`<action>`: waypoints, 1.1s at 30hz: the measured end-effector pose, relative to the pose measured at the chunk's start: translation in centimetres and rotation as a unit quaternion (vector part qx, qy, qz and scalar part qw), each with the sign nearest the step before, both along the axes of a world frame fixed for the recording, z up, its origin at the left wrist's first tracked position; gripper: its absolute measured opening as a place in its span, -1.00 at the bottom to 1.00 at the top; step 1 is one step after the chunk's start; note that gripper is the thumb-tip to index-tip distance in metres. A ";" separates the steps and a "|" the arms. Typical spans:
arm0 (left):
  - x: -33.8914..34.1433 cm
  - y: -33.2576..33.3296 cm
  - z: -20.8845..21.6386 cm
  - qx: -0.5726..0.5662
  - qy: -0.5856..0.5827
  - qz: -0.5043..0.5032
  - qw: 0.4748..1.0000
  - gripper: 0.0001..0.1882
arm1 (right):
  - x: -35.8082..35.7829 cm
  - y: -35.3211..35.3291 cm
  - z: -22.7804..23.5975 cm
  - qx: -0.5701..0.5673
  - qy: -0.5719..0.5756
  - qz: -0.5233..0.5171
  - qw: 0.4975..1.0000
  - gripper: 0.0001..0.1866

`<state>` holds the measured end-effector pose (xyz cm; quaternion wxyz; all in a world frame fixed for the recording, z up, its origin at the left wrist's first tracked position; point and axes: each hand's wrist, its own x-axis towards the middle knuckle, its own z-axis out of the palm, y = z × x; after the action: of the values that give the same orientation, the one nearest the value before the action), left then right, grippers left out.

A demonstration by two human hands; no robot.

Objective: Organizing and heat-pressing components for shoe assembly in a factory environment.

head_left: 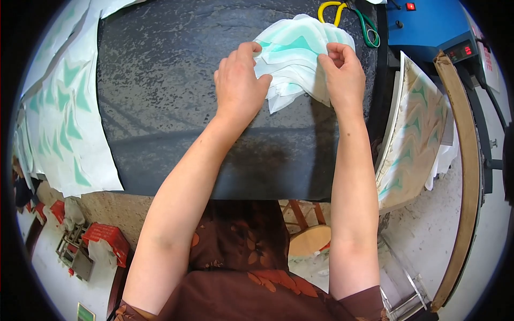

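Note:
A stack of thin, curved white pieces with mint-green bands [294, 56] lies fanned out on the dark worktable, its layers overlapping. At the stack's left edge rests my left hand [239, 85], its thumb spread away from the bent fingers and both touching the pieces. My right hand [344, 80] is at the right edge, with thumb and forefinger drawn together on the border of a piece. Just beyond the stack lie scissors with one yellow and one green handle [369, 32].
White sheets with green shapes [64, 123] cover the table's left side. A blue machine with a lit red display [428, 24] stands at far right. Nearer on the right are a tilted board with green shapes [412, 128] and a long brown strip [463, 160]. A red crate [110, 241] sits lower left.

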<state>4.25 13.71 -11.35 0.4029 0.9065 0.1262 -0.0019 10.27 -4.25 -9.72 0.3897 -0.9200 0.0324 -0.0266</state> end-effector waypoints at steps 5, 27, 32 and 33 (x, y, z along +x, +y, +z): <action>0.1 0.2 -0.2 0.017 -0.039 0.003 0.999 -0.44 | 0.4 -0.6 -0.7 0.062 0.050 -0.029 0.996 -0.73; 3.1 -0.4 0.4 -0.240 0.079 0.095 0.963 -0.75 | 0.7 -1.8 -0.4 0.132 0.110 -0.038 0.984 -0.78; 3.0 -0.1 0.5 -0.297 0.092 0.114 0.944 -0.64 | 0.4 -1.1 -0.2 0.034 0.061 -0.029 0.997 -0.85; 2.7 0.0 0.6 -0.331 0.080 0.116 0.933 -0.62 | 0.3 -1.1 -0.1 0.021 0.032 -0.026 0.999 -0.87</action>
<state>6.94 13.67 -10.77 0.6660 0.6978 0.2543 -0.0692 10.53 -5.32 -9.87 0.4068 -0.9108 0.0696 -0.0069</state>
